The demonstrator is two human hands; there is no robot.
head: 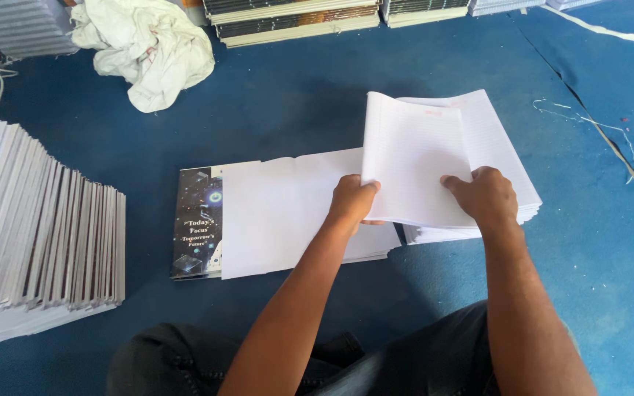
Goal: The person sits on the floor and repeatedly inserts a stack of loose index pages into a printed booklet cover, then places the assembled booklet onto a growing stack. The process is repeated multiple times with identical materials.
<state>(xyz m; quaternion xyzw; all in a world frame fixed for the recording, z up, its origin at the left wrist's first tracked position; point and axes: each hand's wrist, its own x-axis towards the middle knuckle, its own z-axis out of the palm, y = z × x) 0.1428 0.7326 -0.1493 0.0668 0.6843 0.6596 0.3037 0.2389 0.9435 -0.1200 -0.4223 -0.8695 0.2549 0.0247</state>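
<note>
Far left: a fanned stack of white, grey-edged booklets (pixel 38 227) lay on the blue carpeted floor (pixel 295 110).
Centre: a dark printed cover (pixel 196 224) lay under blank white sheets (pixel 280 213).
Left hand (pixel 351 199): closed on the lower left edge of a lifted bundle of ruled white paper (pixel 414 165).
Right hand (pixel 484 194): gripped the bundle's right edge, above the ruled paper pile (pixel 504 158).
Back: a crumpled white cloth (pixel 148 48).

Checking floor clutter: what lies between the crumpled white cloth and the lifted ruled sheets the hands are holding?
Only bare blue floor covering lies between the white cloth and the lifted ruled sheets, as the head view shows.
</note>
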